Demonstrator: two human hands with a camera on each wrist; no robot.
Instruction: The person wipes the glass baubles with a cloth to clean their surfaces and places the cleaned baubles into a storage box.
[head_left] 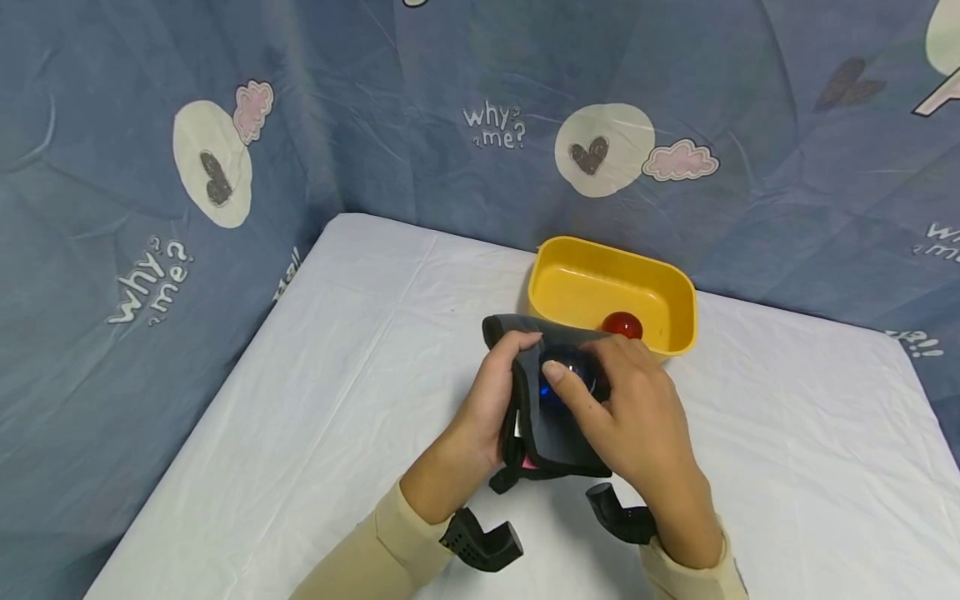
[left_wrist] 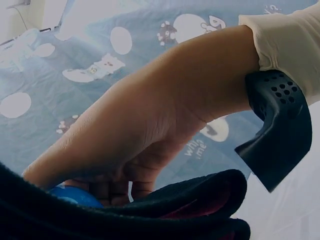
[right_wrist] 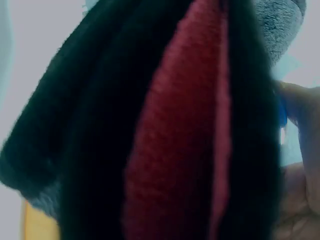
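Observation:
My left hand (head_left: 480,404) grips the left side of a folded dark grey fabric piece (head_left: 558,442) with black edging, its thumb on top. Pink lining shows between the folds, plainest in the right wrist view. My right hand (head_left: 641,404) holds a shiny blue ball (head_left: 553,392) against the grey face, thumb and fingers curled round it. A sliver of the blue ball (left_wrist: 75,195) appears under a thumb in the left wrist view. Much of the ball is hidden by the fingers, and the left fingers lie out of sight behind the fabric.
Just beyond the fabric, a yellow plastic tub (head_left: 611,248) stands near the table's back edge. It holds a red ball (head_left: 622,323), partly covered by the fabric and right hand. White cloth (head_left: 337,433) covers the table; a blue printed curtain (head_left: 375,125) hangs behind.

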